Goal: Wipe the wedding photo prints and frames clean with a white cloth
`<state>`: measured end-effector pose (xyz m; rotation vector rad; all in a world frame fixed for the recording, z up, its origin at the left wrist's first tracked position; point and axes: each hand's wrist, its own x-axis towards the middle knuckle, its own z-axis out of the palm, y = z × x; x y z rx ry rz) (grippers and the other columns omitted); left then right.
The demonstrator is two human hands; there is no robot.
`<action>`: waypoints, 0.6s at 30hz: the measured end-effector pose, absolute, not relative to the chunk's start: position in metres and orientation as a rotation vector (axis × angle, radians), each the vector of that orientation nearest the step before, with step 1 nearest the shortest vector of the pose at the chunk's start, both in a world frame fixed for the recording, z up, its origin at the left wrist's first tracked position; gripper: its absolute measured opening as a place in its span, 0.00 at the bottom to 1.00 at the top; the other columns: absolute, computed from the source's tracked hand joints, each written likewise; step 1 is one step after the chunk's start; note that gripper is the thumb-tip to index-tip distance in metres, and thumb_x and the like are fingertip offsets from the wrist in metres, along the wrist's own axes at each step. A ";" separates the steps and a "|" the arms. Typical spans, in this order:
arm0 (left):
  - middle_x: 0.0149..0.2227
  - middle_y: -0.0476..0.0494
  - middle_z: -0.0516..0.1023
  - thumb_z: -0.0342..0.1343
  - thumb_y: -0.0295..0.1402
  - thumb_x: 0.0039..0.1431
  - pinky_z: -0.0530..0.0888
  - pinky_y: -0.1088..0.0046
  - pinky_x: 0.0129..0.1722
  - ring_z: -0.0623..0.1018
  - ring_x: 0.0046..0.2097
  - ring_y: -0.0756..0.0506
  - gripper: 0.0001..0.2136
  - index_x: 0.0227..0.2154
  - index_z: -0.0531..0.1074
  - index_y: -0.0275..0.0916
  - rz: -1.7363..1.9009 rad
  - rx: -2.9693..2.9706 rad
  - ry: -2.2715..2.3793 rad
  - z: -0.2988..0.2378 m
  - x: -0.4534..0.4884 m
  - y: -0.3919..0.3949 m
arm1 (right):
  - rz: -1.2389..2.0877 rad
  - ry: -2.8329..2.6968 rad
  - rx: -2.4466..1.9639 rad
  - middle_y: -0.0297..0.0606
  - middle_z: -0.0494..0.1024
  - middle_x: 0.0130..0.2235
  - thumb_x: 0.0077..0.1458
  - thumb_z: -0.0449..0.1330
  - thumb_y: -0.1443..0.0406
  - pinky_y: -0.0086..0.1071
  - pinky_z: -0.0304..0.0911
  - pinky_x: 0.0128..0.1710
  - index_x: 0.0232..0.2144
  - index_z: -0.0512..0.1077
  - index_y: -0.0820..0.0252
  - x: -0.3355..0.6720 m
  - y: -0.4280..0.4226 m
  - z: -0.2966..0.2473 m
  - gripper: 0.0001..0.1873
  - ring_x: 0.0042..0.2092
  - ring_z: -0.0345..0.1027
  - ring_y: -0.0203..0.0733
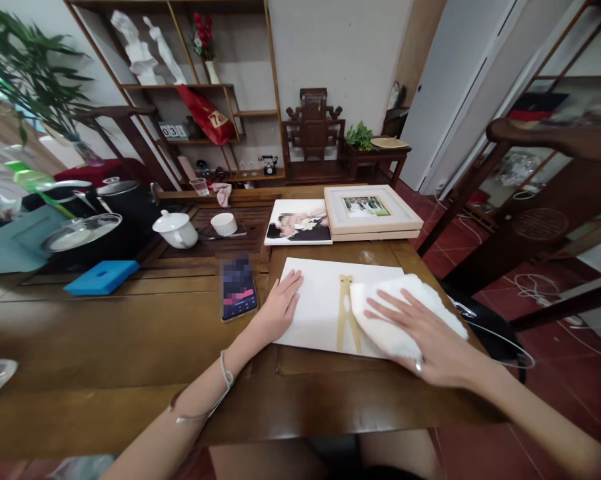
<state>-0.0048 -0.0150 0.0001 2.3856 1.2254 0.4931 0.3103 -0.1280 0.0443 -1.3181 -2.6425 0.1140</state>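
A white flat panel point(320, 300), the back of a picture frame with a tan stand piece point(345, 310) on it, lies face down on the wooden table point(130, 333). My left hand point(280, 307) rests flat on the panel's left edge, fingers apart. My right hand point(420, 333) presses a folded white cloth point(400, 300) onto the panel's right part, palm down with fingers spread over it.
A phone point(238, 288) lies just left of the panel. Behind it are a photo print point(298, 223) and stacked light wooden frames point(370, 212). A teapot point(175, 229), cup point(224, 223), pots and a blue pad point(100, 277) stand at left. Cables lie on the red floor at right.
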 end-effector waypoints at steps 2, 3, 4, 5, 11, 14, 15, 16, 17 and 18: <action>0.68 0.38 0.55 0.37 0.33 0.68 0.50 0.51 0.67 0.52 0.70 0.42 0.23 0.63 0.58 0.37 0.499 2.380 1.216 0.000 -0.005 -0.015 | 0.079 -2.664 -1.312 0.38 0.51 0.69 0.59 0.56 0.54 0.59 0.41 0.66 0.68 0.46 0.51 0.307 -0.153 0.044 0.40 0.69 0.40 0.55; 0.68 0.38 0.55 0.37 0.33 0.68 0.51 0.51 0.67 0.52 0.70 0.42 0.23 0.63 0.58 0.37 0.503 2.377 1.214 0.000 -0.006 -0.015 | 0.058 -2.666 -1.316 0.38 0.51 0.69 0.58 0.56 0.54 0.59 0.42 0.65 0.68 0.45 0.51 0.305 -0.160 0.044 0.41 0.69 0.40 0.55; 0.68 0.38 0.55 0.37 0.33 0.68 0.51 0.51 0.67 0.52 0.70 0.42 0.23 0.63 0.58 0.36 0.507 2.376 1.210 0.000 -0.006 -0.015 | 0.039 -2.662 -1.324 0.37 0.52 0.69 0.58 0.56 0.55 0.59 0.43 0.65 0.69 0.45 0.51 0.304 -0.164 0.043 0.41 0.69 0.40 0.55; 0.68 0.38 0.55 0.38 0.34 0.68 0.51 0.52 0.67 0.52 0.70 0.42 0.23 0.63 0.58 0.35 0.513 2.377 1.203 0.000 -0.006 -0.014 | 0.021 -2.653 -1.338 0.37 0.52 0.69 0.58 0.56 0.55 0.58 0.44 0.65 0.68 0.45 0.51 0.303 -0.164 0.042 0.41 0.69 0.41 0.55; 0.68 0.35 0.56 0.38 0.34 0.68 0.51 0.53 0.68 0.52 0.70 0.41 0.22 0.63 0.59 0.34 0.565 2.385 1.202 -0.003 -0.006 -0.014 | -0.135 -2.474 -1.525 0.39 0.60 0.66 0.60 0.53 0.54 0.58 0.47 0.64 0.66 0.53 0.51 0.304 -0.110 0.028 0.34 0.67 0.47 0.54; 0.68 0.35 0.55 0.38 0.33 0.68 0.52 0.51 0.67 0.51 0.70 0.39 0.22 0.63 0.59 0.34 0.583 2.377 1.239 -0.005 -0.005 -0.014 | -0.171 -2.427 -1.594 0.40 0.61 0.65 0.60 0.52 0.52 0.59 0.46 0.63 0.65 0.56 0.53 0.304 -0.084 0.025 0.33 0.67 0.49 0.56; 0.68 0.34 0.54 0.38 0.32 0.68 0.52 0.51 0.67 0.51 0.70 0.39 0.22 0.63 0.58 0.33 0.577 2.375 1.248 -0.006 -0.004 -0.014 | -0.168 -2.423 -1.613 0.41 0.60 0.66 0.60 0.52 0.51 0.58 0.46 0.63 0.65 0.57 0.53 0.303 -0.076 0.026 0.33 0.67 0.49 0.56; 0.68 0.34 0.54 0.38 0.32 0.68 0.52 0.51 0.67 0.50 0.70 0.39 0.22 0.63 0.58 0.32 0.570 2.374 1.252 -0.006 -0.004 -0.014 | -0.161 -2.420 -1.632 0.41 0.60 0.66 0.60 0.51 0.50 0.58 0.46 0.63 0.64 0.57 0.54 0.303 -0.069 0.026 0.33 0.67 0.49 0.56; 0.68 0.33 0.54 0.37 0.32 0.68 0.52 0.50 0.67 0.50 0.70 0.39 0.22 0.63 0.58 0.32 0.568 2.374 1.254 -0.007 -0.004 -0.014 | -0.153 -2.419 -1.651 0.42 0.60 0.66 0.60 0.51 0.50 0.58 0.46 0.63 0.64 0.58 0.54 0.302 -0.063 0.028 0.33 0.67 0.49 0.57; 0.68 0.33 0.54 0.37 0.32 0.68 0.52 0.50 0.67 0.50 0.70 0.39 0.22 0.63 0.58 0.32 0.573 2.375 1.252 -0.007 -0.004 -0.013 | -0.147 -2.416 -1.667 0.42 0.60 0.66 0.60 0.50 0.49 0.58 0.46 0.63 0.64 0.58 0.55 0.301 -0.056 0.029 0.33 0.67 0.49 0.57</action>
